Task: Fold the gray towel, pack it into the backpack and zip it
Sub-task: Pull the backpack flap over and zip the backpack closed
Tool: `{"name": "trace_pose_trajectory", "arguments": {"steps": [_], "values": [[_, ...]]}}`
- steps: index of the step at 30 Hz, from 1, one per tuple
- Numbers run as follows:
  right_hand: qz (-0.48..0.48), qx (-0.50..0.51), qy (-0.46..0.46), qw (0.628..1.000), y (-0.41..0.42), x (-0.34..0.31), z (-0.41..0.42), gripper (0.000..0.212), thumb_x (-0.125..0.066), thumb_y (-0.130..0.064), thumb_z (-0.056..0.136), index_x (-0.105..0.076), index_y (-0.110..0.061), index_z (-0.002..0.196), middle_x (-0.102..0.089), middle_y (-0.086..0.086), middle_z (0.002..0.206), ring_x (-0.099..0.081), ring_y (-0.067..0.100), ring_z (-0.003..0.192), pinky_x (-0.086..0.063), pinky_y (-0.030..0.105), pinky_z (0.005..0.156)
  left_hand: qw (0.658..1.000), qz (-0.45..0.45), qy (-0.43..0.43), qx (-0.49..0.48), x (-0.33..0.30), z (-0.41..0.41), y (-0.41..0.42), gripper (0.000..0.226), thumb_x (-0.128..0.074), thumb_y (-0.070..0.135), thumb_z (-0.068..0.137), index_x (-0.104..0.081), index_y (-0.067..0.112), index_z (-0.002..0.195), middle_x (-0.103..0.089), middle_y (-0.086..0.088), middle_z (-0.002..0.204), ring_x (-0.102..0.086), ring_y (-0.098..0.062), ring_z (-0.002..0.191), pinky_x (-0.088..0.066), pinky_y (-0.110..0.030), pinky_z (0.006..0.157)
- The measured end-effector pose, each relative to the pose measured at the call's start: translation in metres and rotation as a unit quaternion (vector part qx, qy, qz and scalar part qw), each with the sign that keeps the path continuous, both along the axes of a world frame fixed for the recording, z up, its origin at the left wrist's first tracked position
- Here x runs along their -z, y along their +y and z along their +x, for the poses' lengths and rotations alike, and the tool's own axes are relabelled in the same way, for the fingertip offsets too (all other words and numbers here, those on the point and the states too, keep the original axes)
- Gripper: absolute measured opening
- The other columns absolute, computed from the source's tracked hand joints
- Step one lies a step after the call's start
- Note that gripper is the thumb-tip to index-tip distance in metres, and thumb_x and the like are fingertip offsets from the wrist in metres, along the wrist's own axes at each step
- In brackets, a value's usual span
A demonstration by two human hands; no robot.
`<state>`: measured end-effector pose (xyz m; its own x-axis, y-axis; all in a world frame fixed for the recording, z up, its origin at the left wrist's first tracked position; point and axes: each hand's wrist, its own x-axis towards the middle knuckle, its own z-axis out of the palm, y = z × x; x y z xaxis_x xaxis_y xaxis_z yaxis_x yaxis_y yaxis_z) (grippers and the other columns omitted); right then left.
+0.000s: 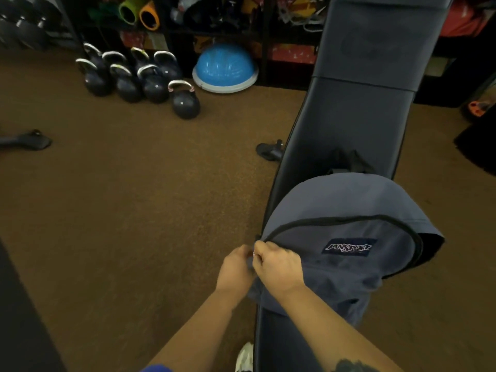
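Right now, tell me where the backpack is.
The backpack lies on the dark bench, lower right of the head view, both hands at its left edge.

One text can be read: "JANSPORT" in pale letters on a dark rectangular patch (349, 247), sewn to the front of the gray-blue backpack (335, 200) at the lower right of the frame. Nothing else is legible.

From my feed, the two grips, left hand (236, 267) and right hand (279, 267), meet at the lower left end of the slate-blue fabric backpack's (349, 264) black zipper (335, 220), and their fingers cover whatever they pinch, so I cannot make out a pull. The backpack's contents are hidden. The padded dark bench (359, 116) runs off the top edge, and the shelf clutter (228, 14) behind is too blurred to identify.
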<state>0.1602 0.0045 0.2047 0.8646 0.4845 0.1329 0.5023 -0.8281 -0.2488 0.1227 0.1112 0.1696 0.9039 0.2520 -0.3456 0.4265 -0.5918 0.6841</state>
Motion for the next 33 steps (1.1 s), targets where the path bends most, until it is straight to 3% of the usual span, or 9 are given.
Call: {"name": "trace_pose_trajectory", "arguments": {"steps": [5, 9, 12, 14, 16, 20, 23, 29, 33], "values": [[0.008, 0.042, -0.008, 0.999, 0.004, 0.003, 0.004, 0.037, -0.089, -0.021, 0.045, -0.053, -0.019, 0.053, -0.053, -0.005, 0.042, -0.048, 0.015, 0.028, -0.03, 0.017, 0.029, 0.996, 0.088, -0.009, 0.032, -0.001, 0.016, -0.009, 0.01, -0.053, 0.018, 0.088, -0.061, 0.015, 0.091, -0.068, -0.003, 0.086, -0.066, -0.02, 0.08, -0.055, -0.033, 0.071], [0.022, 0.044, -0.051, 0.998, -0.005, -0.003, 0.013, 0.035, -0.088, -0.021, 0.049, -0.054, -0.018, 0.052, -0.054, -0.003, 0.041, -0.049, 0.016, 0.029, -0.028, 0.016, 0.032, 0.996, 0.09, -0.001, 0.014, -0.003, 0.021, -0.007, 0.018, -0.052, 0.025, 0.089, -0.065, 0.013, 0.088, -0.071, -0.007, 0.086, -0.067, -0.024, 0.08, -0.054, -0.033, 0.068], [0.047, 0.046, -0.104, 0.992, -0.012, 0.0, 0.016, 0.024, -0.071, -0.023, 0.067, -0.053, -0.017, 0.052, -0.054, -0.002, 0.042, -0.049, 0.018, 0.03, -0.029, 0.017, 0.033, 0.997, 0.071, 0.0, 0.007, -0.006, 0.024, -0.008, 0.019, -0.053, 0.024, 0.09, -0.067, 0.011, 0.09, -0.071, -0.008, 0.088, -0.066, -0.024, 0.081, -0.053, -0.032, 0.07], [0.07, 0.053, -0.124, 0.988, -0.017, 0.004, 0.015, 0.026, -0.052, -0.029, 0.074, -0.053, -0.017, 0.051, -0.053, -0.001, 0.043, -0.049, 0.019, 0.032, -0.03, 0.019, 0.034, 0.998, 0.065, 0.003, 0.007, -0.008, 0.027, -0.007, 0.02, -0.056, 0.023, 0.088, -0.068, 0.009, 0.091, -0.072, -0.01, 0.089, -0.067, -0.024, 0.083, -0.054, -0.033, 0.072], [0.081, 0.057, -0.141, 0.985, -0.021, 0.008, 0.012, 0.03, -0.047, -0.032, 0.077, -0.053, -0.018, 0.051, -0.054, -0.002, 0.044, -0.05, 0.019, 0.034, -0.032, 0.021, 0.035, 0.998, 0.055, 0.011, 0.013, -0.008, 0.028, -0.004, 0.017, -0.06, 0.025, 0.086, -0.068, 0.011, 0.094, -0.071, -0.007, 0.09, -0.067, -0.022, 0.084, -0.055, -0.033, 0.075], [0.105, 0.081, -0.097, 0.986, -0.026, 0.019, 0.006, 0.027, -0.047, -0.033, 0.079, -0.055, -0.019, 0.057, -0.058, -0.002, 0.051, -0.054, 0.02, 0.04, -0.039, 0.022, 0.042, 0.998, 0.017, -0.035, 0.052, -0.014, 0.031, 0.003, 0.014, -0.069, 0.019, 0.08, -0.065, 0.014, 0.093, -0.065, 0.0, 0.091, -0.063, -0.014, 0.085, -0.051, -0.024, 0.076], [0.12, 0.118, -0.047, 0.985, -0.022, 0.021, 0.003, 0.024, -0.046, -0.035, 0.077, -0.057, -0.021, 0.061, -0.061, -0.004, 0.052, -0.056, 0.02, 0.042, -0.042, 0.022, 0.043, 0.991, 0.012, -0.11, 0.071, -0.02, 0.032, 0.007, 0.021, -0.065, 0.017, 0.083, -0.065, 0.015, 0.104, -0.068, -0.001, 0.1, -0.064, -0.014, 0.093, -0.052, -0.027, 0.083], [0.123, 0.142, -0.011, 0.982, -0.012, 0.015, 0.002, 0.012, -0.067, -0.029, 0.068, -0.059, -0.022, 0.062, -0.063, -0.004, 0.055, -0.059, 0.019, 0.044, -0.045, 0.021, 0.046, 0.972, 0.131, -0.155, 0.116, -0.023, 0.029, 0.006, 0.022, -0.051, 0.022, 0.093, -0.061, 0.011, 0.109, -0.067, -0.008, 0.1, -0.064, -0.023, 0.09, -0.041, -0.024, 0.07], [0.138, 0.069, -0.031, 0.988, -0.011, -0.002, 0.003, 0.014, -0.074, -0.018, 0.072, -0.067, -0.018, 0.084, -0.057, 0.001, 0.093, -0.063, 0.019, 0.068, -0.052, 0.026, 0.055, 0.979, 0.107, -0.144, 0.095, -0.023, 0.031, 0.008, 0.019, -0.049, 0.019, 0.094, -0.061, 0.008, 0.103, -0.066, -0.01, 0.095, -0.064, -0.026, 0.086, -0.045, -0.029, 0.072]]}}
